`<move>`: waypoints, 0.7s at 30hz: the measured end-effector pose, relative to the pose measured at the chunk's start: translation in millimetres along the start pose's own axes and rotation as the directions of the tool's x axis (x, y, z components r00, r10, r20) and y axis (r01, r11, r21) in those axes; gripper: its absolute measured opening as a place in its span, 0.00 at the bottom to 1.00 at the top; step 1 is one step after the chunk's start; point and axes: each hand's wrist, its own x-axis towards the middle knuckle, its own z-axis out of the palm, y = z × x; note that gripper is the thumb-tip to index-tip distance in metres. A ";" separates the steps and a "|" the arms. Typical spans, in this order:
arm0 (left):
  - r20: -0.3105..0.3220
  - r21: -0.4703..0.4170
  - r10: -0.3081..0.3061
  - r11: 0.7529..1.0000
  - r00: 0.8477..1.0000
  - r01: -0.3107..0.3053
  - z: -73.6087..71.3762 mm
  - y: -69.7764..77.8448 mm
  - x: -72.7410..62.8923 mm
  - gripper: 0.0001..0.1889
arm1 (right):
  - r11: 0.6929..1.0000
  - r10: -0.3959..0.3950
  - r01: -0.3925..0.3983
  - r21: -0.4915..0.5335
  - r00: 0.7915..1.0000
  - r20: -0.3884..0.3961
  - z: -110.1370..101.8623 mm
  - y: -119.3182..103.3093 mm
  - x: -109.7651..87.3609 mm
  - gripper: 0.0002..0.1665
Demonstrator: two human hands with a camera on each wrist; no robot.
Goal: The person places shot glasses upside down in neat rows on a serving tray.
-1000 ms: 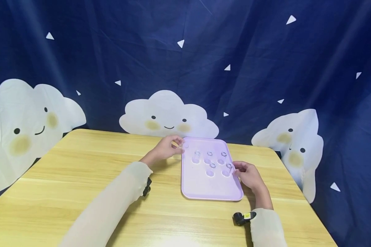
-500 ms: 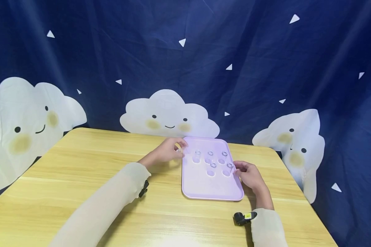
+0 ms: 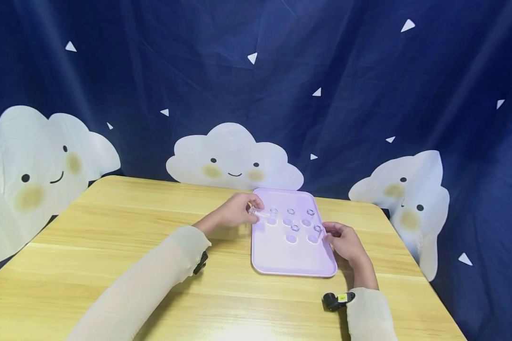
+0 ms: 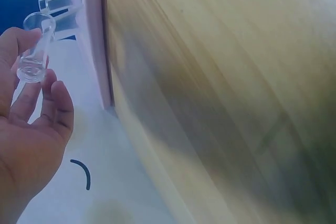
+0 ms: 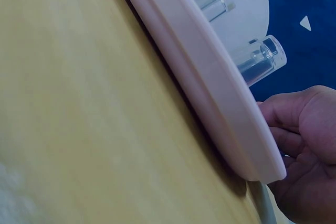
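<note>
My left hand (image 3: 239,209) pinches a small clear shot glass (image 4: 38,48) between thumb and fingers. In the head view the glass lies tilted almost level, over the left rim of a lilac tray (image 3: 277,260). Several more clear glasses stand on the tray in two short rows. They look mouth down, thick ends up. One is the front right glass (image 3: 315,234), close to my right hand (image 3: 342,241). That hand's loosely bent fingers rest at the tray's right rim; in the right wrist view the rim hides some fingertips, and the nearest glass (image 5: 262,59) stands apart from them.
The tray lies on a light wood table (image 3: 123,237) near its far edge. Behind it hangs a dark blue curtain (image 3: 222,85) with white clouds and triangles. Black wrist cameras sit on both sleeves, the right one (image 3: 334,301) low beside the tray.
My left hand has moved rightward and slightly down, bringing the held glass further over the tray and into plainer sight. The right hand and the standing glasses stay put.
</note>
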 end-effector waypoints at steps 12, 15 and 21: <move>0.039 0.054 0.044 0.997 0.998 -0.046 3.8 7.3 0.8 0.17 | 1.000 -0.001 0.001 0.009 1.000 0.002 0.0 0.6 0.7 0.24; 0.055 0.092 0.052 0.994 0.997 -0.057 5.1 9.7 1.1 0.16 | 1.000 -0.002 0.002 0.011 1.000 0.002 -0.2 1.5 1.2 0.24; 0.075 0.130 0.044 0.990 0.996 -0.053 8.2 13.1 0.3 0.15 | 1.000 0.002 -0.002 0.005 1.000 -0.001 0.5 1.1 1.3 0.25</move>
